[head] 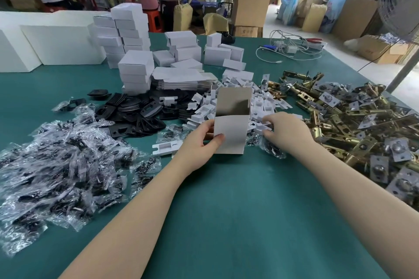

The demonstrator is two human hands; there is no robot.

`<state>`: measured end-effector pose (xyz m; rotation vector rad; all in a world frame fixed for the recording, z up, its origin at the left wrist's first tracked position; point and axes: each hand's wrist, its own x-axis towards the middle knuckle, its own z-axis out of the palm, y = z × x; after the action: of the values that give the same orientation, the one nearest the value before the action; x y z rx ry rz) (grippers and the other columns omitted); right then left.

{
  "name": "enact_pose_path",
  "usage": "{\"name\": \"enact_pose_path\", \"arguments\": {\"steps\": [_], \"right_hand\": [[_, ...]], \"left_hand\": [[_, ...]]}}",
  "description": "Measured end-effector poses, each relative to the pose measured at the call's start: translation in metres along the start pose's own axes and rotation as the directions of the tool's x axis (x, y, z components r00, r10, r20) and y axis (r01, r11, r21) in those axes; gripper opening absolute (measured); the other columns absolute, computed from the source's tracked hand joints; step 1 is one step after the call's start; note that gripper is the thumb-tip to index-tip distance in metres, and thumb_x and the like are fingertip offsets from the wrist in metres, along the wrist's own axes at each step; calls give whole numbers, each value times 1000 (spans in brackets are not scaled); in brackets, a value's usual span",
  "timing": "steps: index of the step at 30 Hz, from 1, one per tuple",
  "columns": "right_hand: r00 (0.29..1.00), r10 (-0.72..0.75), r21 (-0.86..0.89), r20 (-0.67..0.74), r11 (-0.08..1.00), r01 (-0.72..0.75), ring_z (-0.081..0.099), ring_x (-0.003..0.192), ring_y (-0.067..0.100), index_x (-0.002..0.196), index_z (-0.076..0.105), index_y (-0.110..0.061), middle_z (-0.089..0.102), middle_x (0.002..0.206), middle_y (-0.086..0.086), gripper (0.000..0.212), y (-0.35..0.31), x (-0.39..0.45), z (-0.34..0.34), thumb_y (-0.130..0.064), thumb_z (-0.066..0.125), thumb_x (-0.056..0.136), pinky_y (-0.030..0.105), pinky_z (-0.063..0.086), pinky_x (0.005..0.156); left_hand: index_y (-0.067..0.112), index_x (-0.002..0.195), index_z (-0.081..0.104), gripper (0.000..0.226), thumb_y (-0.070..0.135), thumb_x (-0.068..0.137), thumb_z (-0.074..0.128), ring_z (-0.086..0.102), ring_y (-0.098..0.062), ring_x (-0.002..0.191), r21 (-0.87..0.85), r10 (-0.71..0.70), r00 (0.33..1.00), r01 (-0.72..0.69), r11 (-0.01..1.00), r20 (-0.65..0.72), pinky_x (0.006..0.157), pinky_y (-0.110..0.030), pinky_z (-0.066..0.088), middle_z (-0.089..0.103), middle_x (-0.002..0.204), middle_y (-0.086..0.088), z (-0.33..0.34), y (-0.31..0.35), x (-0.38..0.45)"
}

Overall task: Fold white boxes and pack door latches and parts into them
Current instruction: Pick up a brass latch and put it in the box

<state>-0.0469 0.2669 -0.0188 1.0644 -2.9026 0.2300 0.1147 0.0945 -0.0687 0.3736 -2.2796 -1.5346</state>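
Your left hand (199, 142) grips the open white box (231, 124) upright on the tabletop (238, 199), mouth up, so parts can drop in. Just right of the box, your right hand (285, 131) pinches a white insert (260, 128) from its pile; the door latches (340, 120) lie further right.

No text, label, brand or number can be read anywhere. The brown cartons (245, 30) at one o'clock and the one (378, 50) at two o'clock carry dark printed marks, but they are too small and blurred to make out. The white boxes (132, 29) at eleven o'clock are blank.
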Motion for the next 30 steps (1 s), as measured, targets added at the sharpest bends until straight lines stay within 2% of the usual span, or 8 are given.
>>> {"name": "enact_pose_path", "arguments": {"steps": [2,5,8,14,18,23,27,30], "right_hand": [[999,-9,-28,53,1000,10,60,113,27,132,58,-24,63,129,5,38,-4,6,-1,-26,57,95,41,54,89],[992,-7,-140,126,990,25,58,116,29,134,56,-26,59,132,7,40,-10,12,1,-21,56,95,39,52,90],[993,33,-126,113,992,-18,58,115,29,132,57,-23,58,132,7,40,-10,15,2,-14,55,93,39,51,90],[985,93,162,144,980,-116,58,86,21,120,56,-18,60,125,5,42,-1,17,-1,-16,69,80,32,51,72],[994,68,47,81,996,-72,59,89,22,122,57,-25,60,123,4,48,4,12,-10,-6,63,79,28,47,61],[965,5,-88,262,996,19,58,107,27,131,54,-28,50,130,7,53,1,5,-10,-8,64,82,42,54,87],[921,-18,75,388,997,-12,53,119,28,138,49,-26,44,140,10,54,-4,4,-19,-21,64,86,38,47,100],[940,-10,205,340,977,-64,55,113,22,129,57,-21,57,134,6,36,-10,3,-18,-32,57,94,32,44,93]], "left_hand": [[45,121,49,31,27,97,58,58,10,95,-5,-5,1000,5,1000,-1,76,-9,46,62,111,25,0,-1,0],[49,118,48,32,27,97,58,59,9,97,-6,5,1000,-5,1000,3,77,-7,46,63,114,22,1,-1,0],[49,118,48,32,27,97,59,59,9,98,-7,8,1000,-8,1000,5,78,-7,46,63,115,21,0,0,0],[50,118,48,31,31,97,59,60,6,99,-3,14,1000,-14,1000,15,84,-16,48,64,117,15,0,-4,2],[38,130,49,36,33,96,58,59,5,101,8,22,1000,-22,1000,18,86,-20,48,63,118,14,0,-6,3],[42,127,49,35,38,93,57,59,5,101,18,19,1000,-20,1000,20,88,-23,49,63,118,14,0,-5,3],[42,128,48,34,34,96,58,59,7,99,31,26,999,-27,999,22,85,-17,47,63,117,16,-1,-4,2],[38,131,49,36,34,96,58,59,7,99,38,30,999,-31,999,23,82,-13,46,63,117,14,-1,-4,2]]}}
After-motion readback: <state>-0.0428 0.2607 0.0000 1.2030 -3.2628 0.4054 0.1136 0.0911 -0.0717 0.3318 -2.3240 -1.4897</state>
